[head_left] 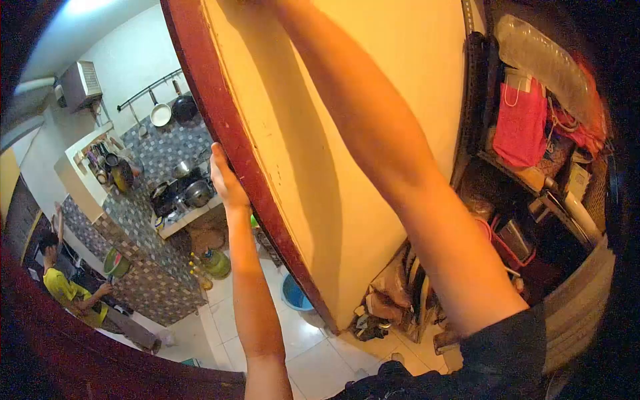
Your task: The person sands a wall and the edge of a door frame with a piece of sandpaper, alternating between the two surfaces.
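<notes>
My left hand (227, 179) rests against the dark red edge (230, 127) of a door frame or wall end, fingers stretched upward along its kitchen side. It appears to press on the edge rather than close around it. My right arm crosses a yellow wall face (313, 160) and casts a long shadow on it. At the top border the wrist is just visible; the right hand is almost wholly cut off, so its fingers and anything in them are hidden.
A person in a yellow shirt (63, 287) stands at the far left. Beyond the edge are a stove with pots (197, 192), hanging pans (160, 115), a green gas cylinder (216, 264) and a blue bucket (295, 293). Shelves with a pink bag (520, 123) and clutter stand right.
</notes>
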### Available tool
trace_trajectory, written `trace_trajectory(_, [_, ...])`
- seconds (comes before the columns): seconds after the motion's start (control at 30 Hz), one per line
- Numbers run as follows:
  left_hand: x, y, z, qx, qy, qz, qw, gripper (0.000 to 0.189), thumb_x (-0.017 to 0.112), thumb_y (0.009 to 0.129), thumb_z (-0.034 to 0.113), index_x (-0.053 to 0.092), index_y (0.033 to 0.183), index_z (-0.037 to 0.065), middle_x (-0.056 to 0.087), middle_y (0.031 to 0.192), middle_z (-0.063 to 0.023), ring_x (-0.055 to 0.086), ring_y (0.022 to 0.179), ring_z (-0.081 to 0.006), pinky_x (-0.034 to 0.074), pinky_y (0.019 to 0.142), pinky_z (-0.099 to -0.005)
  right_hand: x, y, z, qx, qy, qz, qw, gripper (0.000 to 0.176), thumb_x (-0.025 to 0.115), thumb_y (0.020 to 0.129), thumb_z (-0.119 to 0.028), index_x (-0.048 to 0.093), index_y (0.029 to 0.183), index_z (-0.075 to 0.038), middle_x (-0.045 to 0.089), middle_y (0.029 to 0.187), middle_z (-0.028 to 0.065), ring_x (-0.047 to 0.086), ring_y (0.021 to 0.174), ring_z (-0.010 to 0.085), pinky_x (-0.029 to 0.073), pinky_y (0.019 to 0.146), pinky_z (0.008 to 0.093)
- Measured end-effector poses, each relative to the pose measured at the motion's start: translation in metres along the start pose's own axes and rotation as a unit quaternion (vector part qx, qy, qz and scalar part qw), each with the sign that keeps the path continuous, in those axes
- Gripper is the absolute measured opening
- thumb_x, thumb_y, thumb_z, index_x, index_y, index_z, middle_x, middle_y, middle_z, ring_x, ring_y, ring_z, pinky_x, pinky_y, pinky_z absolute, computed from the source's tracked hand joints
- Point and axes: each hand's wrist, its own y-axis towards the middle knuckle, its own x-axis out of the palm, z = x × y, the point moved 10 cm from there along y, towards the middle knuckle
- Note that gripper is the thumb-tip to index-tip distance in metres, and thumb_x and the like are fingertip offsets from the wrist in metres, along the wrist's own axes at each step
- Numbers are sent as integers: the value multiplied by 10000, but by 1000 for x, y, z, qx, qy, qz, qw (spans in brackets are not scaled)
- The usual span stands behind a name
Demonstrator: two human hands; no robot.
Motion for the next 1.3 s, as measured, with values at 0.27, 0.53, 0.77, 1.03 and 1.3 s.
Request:
trace_trajectory(0.27, [6,-4,20,3,36,26,999,607,389,1052,563,589,1193,8,649,1116,-81,608,986,-166,473,896,-309,-11,-201,6,6,-15,-59,998,608,425,1029,-391,237,1596,-277,124,1670,164,98,1507,486,18,1098,787])
trace_trajectory(0.53, [5,-6,29,36,50,40,997,638,393,1046,575,583,1228,-6,631,1205,-99,588,1074,-187,445,962,-318,-17,-347,5,25,-44,-179,982,640,439,1028,-356,209,1613,-234,79,1680,161,49,1516,483,-3,1125,743])
trace_trajectory(0.77, [9,-11,38,65,98,49,992,604,403,1051,564,570,1169,-4,610,1104,-87,575,1018,-177,447,917,-324,-11,-204,-5,5,-56,-66,996,645,390,1035,-380,200,1608,-150,85,1684,132,-18,1508,511,-32,1107,768])
trace_trajectory(1.03, [16,-9,30,28,-9,18,999,608,380,1055,567,571,1158,-1,605,1069,-71,573,970,-164,452,880,-314,11,-4,-23,-70,-84,76,991,621,273,1068,-409,203,1593,-85,138,1678,113,10,1539,410,-12,1117,759])
trace_trajectory(1.3, [1,4,17,63,82,13,995,599,367,1066,546,578,1176,-4,621,1110,-81,581,989,-175,446,904,-310,-11,-260,-8,-53,-3,-149,987,613,395,1033,-350,252,1596,-155,224,1664,71,115,1539,375,-7,1160,697])
